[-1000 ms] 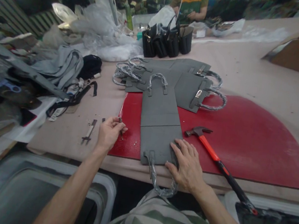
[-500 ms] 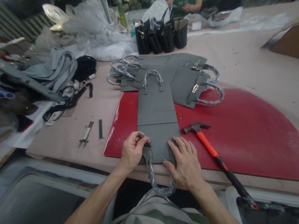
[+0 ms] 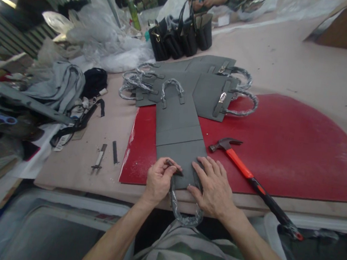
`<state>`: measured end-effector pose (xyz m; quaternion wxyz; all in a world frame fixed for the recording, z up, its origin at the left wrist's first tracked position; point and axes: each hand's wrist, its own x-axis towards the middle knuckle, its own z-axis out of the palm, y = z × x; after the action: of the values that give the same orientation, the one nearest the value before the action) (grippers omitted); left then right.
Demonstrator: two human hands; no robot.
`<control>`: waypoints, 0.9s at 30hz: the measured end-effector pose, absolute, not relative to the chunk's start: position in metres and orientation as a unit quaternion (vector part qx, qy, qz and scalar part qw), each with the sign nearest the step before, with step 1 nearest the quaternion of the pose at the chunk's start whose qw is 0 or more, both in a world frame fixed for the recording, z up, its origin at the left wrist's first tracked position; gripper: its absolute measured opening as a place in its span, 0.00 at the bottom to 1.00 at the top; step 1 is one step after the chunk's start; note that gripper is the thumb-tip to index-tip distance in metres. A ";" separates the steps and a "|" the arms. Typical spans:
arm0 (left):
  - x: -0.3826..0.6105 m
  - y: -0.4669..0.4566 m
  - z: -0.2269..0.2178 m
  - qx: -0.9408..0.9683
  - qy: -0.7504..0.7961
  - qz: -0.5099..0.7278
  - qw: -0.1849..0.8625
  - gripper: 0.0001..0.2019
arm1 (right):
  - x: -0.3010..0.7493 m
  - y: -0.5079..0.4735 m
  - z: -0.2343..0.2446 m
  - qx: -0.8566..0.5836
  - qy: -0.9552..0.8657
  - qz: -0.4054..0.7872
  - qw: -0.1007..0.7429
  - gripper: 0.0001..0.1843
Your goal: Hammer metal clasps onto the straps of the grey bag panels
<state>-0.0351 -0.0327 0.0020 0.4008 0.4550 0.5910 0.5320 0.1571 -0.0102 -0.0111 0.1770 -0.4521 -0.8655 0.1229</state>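
A long grey bag panel (image 3: 177, 126) lies on the red mat (image 3: 283, 160), its near end at the table edge. A plastic-wrapped handle (image 3: 187, 221) hangs from that end over the edge. My left hand (image 3: 160, 180) pinches a small, slim dark tool (image 3: 173, 166) whose kind I cannot make out, just above the panel near the handle's left base. Flat on the panel's right side, my right hand (image 3: 214, 185) presses down with fingers spread. Right of it rests a claw hammer (image 3: 244, 172) with an orange and black grip.
More grey bag panels (image 3: 212, 94) with wrapped handles lie farther back. Black bags (image 3: 180, 38) stand behind them. A two-pronged tool (image 3: 98, 159) and a dark strip (image 3: 115, 152) lie at left. A co-worker's hands (image 3: 208, 1) show at the top.
My left hand has moved right and inward over the panel with the slim tool. My right hand stays on the panel. The view has shifted slightly.
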 end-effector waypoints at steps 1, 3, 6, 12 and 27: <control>-0.035 -0.033 0.002 0.454 0.589 0.533 0.404 0.04 | 0.157 -0.010 -0.011 -0.451 -0.865 0.123 0.179 0.33; -0.035 -0.033 0.001 0.452 0.587 0.534 0.408 0.04 | 0.157 -0.010 -0.011 -0.451 -0.865 0.123 0.183 0.33; -0.034 -0.033 0.001 0.449 0.588 0.536 0.406 0.04 | 0.158 -0.009 -0.011 -0.451 -0.865 0.125 0.182 0.33; -0.033 -0.035 -0.002 0.453 0.584 0.546 0.395 0.04 | 0.157 -0.009 -0.010 -0.453 -0.865 0.127 0.177 0.34; -0.037 -0.039 -0.014 0.482 0.571 0.544 0.381 0.03 | 0.157 -0.010 -0.009 -0.454 -0.864 0.126 0.180 0.33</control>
<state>-0.0369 -0.0385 -0.0144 0.3814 0.4820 0.5708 0.5443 0.1574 -0.0100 -0.0094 0.1797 -0.4539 -0.8636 0.1262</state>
